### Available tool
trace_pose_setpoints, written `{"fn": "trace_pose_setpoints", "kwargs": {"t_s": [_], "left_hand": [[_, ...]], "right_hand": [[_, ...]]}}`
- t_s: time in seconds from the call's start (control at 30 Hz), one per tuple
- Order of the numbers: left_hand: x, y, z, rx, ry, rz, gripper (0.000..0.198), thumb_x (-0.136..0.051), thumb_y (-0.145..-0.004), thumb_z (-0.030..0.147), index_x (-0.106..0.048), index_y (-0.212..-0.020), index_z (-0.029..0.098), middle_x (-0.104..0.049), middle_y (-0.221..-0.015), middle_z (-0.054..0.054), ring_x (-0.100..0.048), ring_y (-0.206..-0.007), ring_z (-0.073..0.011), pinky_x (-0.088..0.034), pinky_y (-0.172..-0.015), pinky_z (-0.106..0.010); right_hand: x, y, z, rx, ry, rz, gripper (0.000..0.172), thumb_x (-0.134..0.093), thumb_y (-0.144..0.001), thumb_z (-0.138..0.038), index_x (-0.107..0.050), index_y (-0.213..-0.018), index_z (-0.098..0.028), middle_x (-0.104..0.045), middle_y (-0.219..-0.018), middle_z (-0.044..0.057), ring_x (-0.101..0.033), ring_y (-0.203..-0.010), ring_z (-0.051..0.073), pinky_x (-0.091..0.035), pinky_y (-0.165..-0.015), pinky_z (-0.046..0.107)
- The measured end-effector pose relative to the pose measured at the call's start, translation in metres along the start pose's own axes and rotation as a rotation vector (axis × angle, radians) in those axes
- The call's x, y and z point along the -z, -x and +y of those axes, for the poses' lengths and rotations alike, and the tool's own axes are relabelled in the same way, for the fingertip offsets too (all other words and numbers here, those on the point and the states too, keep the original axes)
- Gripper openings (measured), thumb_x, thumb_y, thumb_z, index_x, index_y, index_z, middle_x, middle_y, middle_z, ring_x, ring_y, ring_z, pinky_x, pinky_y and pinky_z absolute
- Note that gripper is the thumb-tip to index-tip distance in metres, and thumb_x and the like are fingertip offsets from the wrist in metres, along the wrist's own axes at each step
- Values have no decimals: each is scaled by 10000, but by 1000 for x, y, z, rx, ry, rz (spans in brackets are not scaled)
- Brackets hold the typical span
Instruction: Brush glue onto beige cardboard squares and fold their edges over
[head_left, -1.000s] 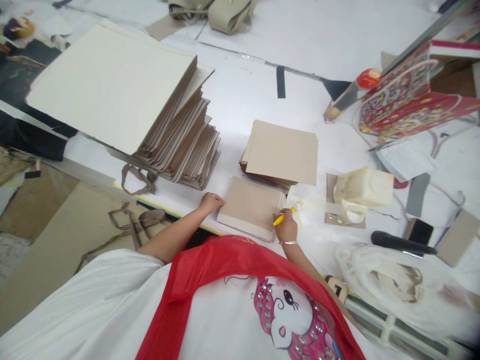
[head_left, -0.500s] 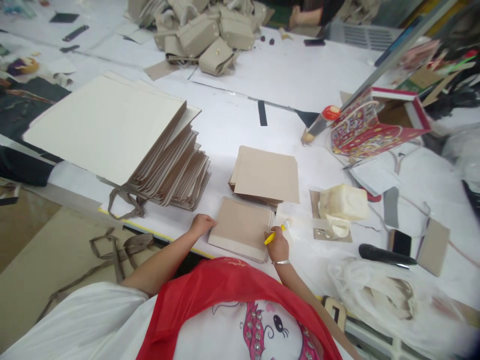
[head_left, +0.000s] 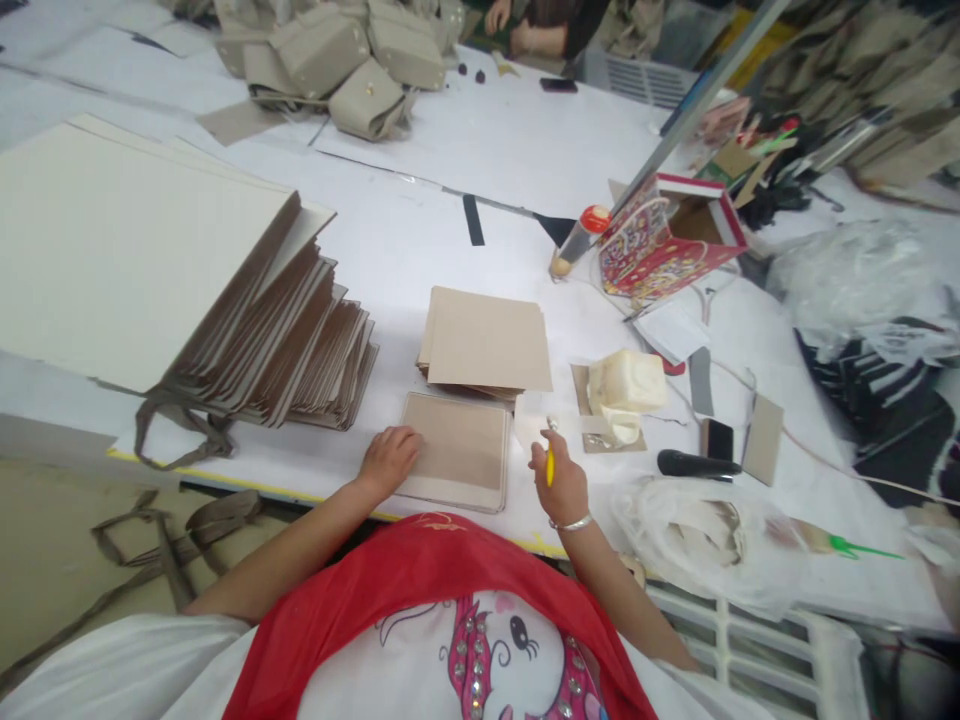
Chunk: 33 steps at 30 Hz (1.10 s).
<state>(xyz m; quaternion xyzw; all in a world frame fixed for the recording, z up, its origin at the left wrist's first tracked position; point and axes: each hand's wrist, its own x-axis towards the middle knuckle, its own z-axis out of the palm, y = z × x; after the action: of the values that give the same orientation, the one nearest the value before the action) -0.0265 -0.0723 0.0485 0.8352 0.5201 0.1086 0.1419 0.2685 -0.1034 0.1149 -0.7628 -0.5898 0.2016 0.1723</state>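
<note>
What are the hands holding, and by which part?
The right hand holds a yellow brush by its handle; the left hand touches the left edge of the panel, with no grip clearly visible.

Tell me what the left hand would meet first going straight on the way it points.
The left hand, at the beige sheet's left edge, would likely pass over that sheet first, then meet the near side of the small stack; its exact height is hard to judge.

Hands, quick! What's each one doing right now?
Left hand: loosely curled at the left edge of the near beige panel; can't tell if it's gripping.
Right hand: closed, holding the yellow-handled brush.
</note>
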Motion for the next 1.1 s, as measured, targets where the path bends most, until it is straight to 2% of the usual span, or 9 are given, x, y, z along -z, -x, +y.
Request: {"fn": "trace_pose_setpoints", "kwargs": {"t_s": [0.1,0.2,0.33,0.43,0.5,0.63,0.87,1.0,1.1], "left_hand": [[-10,-6,22,-148,7,-47,295,-478,-865,258,-546,-1150,224,-536,-1186,-88,-441,-1090,-232,-356,-897,-373],[-19,-10,33,-175,-22,-145,339,-555,-820,284,-537,-1154,226,-510,-1232,-82,-414,-1122,-252,-342,-902,-394],[-24,-10,33,-158,-35,-202,372,-577,-805,311,-530,-1165,230,-496,-1257,-80,-412,-1126,-252,-335,-903,-402],[-24,-10,30,-161,-39,-217,361,-566,-814,320,-535,-1161,225,-498,-1263,-79,-415,-1128,-252,-335,-912,-400],[-24,-10,28,-163,-41,-223,366,-566,-815,324,-534,-1167,228,-497,-1269,-79,-417,-1132,-248,-334,-919,-398],[-25,-9,27,-156,-25,-211,379,-568,-815,313,-529,-1186,251,-502,-1283,-70,-421,-1141,-252,-339,-916,-404],[-32,-7,27,-147,-3,-173,354,-555,-820,299,-557,-1173,275,-523,-1283,-58,-441,-1143,-263,-333,-930,-417],[-36,-8,27,-157,-19,-183,348,-545,-825,315,-568,-1170,284,-521,-1291,-50,-445,-1144,-272,-340,-934,-424],[-36,-9,28,-160,-34,-198,349,-540,-827,334,-573,-1172,285,-522,-1290,-56,-451,-1140,-271,-348,-932,-424]], "right_hand": [[6,-9,-19,-32,-420,-83,501,-289,-901,-519,-468,-1223,-179,-571,-581,-24,-468,-411,87,-374,-454,198],[-21,-28,-50,-166,-702,-248,530,-284,-871,-570,-555,-1070,-160,-539,-539,-27,-426,-359,80,-348,-381,193],[-77,-53,-97,-236,-843,-388,356,-443,-822,-490,-574,-907,-170,-599,-601,3,-514,-415,96,-410,-415,203],[-107,-64,-119,-244,-862,-379,254,-478,-808,-397,-579,-881,-176,-623,-624,11,-542,-438,108,-427,-423,208],[-114,-68,-120,-258,-845,-335,245,-463,-811,-376,-588,-887,-180,-632,-627,10,-548,-438,110,-422,-413,205],[-100,-70,-83,-326,-793,-244,226,-476,-795,-344,-591,-898,-179,-634,-614,9,-536,-411,102,-396,-386,194],[-30,-40,10,-420,-715,-48,352,-514,-767,-459,-587,-920,-151,-619,-609,-3,-543,-414,90,-391,-390,178],[-3,-14,43,-317,-614,53,495,-411,-832,-536,-514,-1150,-171,-663,-761,22,-603,-507,103,-438,-453,191],[-6,-3,65,-157,-243,23,455,-344,-901,-459,-438,-1248,-180,-671,-796,23,-613,-559,98,-449,-539,194]]}}
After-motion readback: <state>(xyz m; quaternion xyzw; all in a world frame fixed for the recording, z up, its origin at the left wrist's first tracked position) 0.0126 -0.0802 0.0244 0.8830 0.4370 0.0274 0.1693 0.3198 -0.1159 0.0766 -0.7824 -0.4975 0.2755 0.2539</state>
